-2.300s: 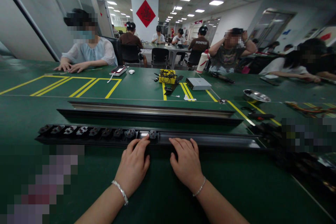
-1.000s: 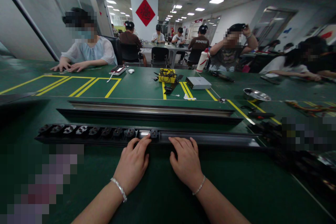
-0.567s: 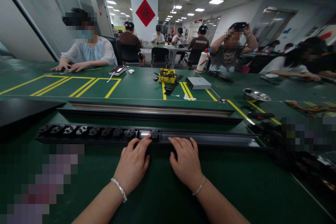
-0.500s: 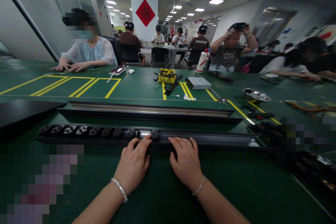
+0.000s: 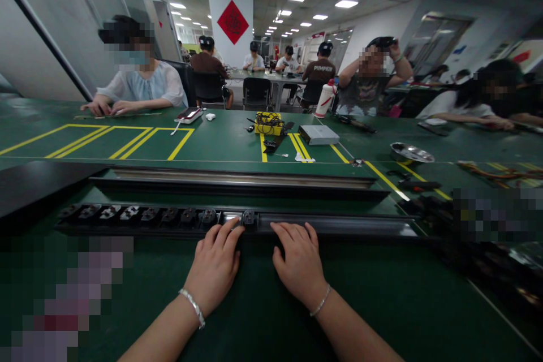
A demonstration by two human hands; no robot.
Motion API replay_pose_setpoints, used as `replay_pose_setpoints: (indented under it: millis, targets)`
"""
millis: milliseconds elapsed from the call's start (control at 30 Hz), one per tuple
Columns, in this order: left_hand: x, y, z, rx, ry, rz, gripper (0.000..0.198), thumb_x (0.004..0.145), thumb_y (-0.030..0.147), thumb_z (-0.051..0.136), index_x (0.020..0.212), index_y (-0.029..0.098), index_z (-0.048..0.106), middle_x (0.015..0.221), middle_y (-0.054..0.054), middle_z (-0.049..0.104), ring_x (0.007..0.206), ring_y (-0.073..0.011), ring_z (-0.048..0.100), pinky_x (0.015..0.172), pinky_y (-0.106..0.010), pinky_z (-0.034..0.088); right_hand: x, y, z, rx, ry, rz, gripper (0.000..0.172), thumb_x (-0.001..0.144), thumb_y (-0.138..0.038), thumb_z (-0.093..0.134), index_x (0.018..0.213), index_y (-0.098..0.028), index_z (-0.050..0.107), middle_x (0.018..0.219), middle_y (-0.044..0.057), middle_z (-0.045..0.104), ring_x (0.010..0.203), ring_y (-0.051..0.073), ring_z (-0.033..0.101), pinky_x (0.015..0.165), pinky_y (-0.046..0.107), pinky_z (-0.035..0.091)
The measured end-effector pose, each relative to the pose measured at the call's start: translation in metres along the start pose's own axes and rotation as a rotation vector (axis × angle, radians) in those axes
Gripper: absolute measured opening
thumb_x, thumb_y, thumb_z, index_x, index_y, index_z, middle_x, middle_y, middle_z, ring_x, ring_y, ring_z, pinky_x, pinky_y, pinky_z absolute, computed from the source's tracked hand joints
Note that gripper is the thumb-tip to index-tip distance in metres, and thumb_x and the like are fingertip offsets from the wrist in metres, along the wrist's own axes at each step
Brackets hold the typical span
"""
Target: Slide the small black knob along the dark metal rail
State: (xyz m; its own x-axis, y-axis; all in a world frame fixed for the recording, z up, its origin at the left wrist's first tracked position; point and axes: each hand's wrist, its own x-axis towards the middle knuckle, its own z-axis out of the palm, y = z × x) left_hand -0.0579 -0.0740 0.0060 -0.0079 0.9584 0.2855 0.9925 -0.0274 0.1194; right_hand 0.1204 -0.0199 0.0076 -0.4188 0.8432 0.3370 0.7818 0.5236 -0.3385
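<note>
A long black channel rail (image 5: pixel 339 227) lies across the green table in front of me. Several black socket modules (image 5: pixel 188 215) sit in a row along its left part, two or so of them with lighter faces. One separate module (image 5: pixel 249 218) stands to the right of that row, past a short bare stretch. My left hand (image 5: pixel 214 271) is open, its fingertips on the rail's near side just left of the separate module. To the right of it, my right hand (image 5: pixel 298 263) rests open with bent fingers against the rail's near edge. Neither hand grips anything I can see.
A second rail (image 5: pixel 237 181) lies parallel behind the first. Farther back are a yellow block with cables (image 5: pixel 268 123), a grey box (image 5: pixel 318 135) and a metal bowl (image 5: pixel 411 153). Dark parts (image 5: pixel 483 260) pile up at the right. Co-workers sit across the table.
The view has shifted slightly. My left fingertips have edged a little left, away from the separate module. My right hand stays in almost the same place.
</note>
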Motion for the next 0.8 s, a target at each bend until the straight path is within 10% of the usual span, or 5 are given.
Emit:
replay_pose_setpoints:
  millis: [800]
  targets:
    - [0.0004,0.0011,-0.004,0.03,0.022,0.018,0.045,0.079,0.017,0.04,0.122,0.028,0.043,0.127,-0.001,0.051,0.108,-0.024,0.044,0.08,-0.042,0.039,0.0005,-0.0007,0.0003,0.008,0.007,0.0,0.04,0.077,-0.021,0.048,0.116,-0.027,0.051,0.111,0.002,0.058,0.105,0.019,0.046,0.103,0.042,0.013]
